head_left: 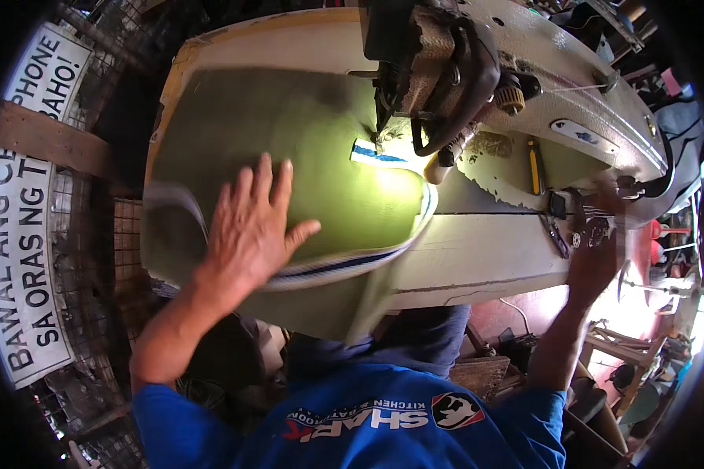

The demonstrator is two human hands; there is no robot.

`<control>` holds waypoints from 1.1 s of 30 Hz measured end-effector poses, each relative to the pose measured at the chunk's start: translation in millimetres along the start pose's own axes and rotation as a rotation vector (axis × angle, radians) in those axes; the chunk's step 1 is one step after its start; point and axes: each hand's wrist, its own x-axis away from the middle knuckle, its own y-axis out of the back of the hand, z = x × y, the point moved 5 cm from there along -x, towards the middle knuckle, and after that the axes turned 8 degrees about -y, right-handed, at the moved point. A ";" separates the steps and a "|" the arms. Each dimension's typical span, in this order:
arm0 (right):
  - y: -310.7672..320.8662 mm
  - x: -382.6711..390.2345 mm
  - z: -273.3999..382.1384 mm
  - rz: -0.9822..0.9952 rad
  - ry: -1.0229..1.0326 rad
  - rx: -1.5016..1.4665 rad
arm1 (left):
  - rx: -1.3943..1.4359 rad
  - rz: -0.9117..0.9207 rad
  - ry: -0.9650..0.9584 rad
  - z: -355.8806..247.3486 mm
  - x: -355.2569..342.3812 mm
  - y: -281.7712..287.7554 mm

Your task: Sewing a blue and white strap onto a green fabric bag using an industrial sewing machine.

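Observation:
My left hand [252, 215] lies flat with its fingers stretched out on a dark green sheet of fabric [235, 109]. A white strap with a blue stripe [344, 267] curves over the sheet just beside that hand. One end of the strap sits below the needle area of the sewing machine [438, 86], lit by its lamp. On the right, my right hand [602, 211] is near the machine's wheel end and some small metal tools; it is dark and smeared, so I cannot tell what its fingers do.
On the machine bed lies a yellow and black cutter knife [534, 168]. Dark-handled snips [554, 234] rest nearer my right hand. A white sign [23, 258] hangs on wire mesh at the left. Wooden framework [622, 344] and clutter stand at the lower right.

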 end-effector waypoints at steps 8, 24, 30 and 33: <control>-121.9 52.5 145.5 0.506 0.798 -0.152 | 0.233 -0.326 -0.279 -24.4 -47.9 7.9; -2.3 -6.4 33.2 0.122 0.341 -0.065 | 0.425 -0.348 -0.364 -40.2 -61.4 -7.9; 85.6 -164.1 -157.8 -0.235 0.155 0.420 | 0.563 -0.339 -0.253 -37.9 -60.3 -9.9; 73.8 -231.4 -180.7 0.028 0.322 0.468 | 0.533 -0.318 -0.285 -38.0 -60.5 -10.1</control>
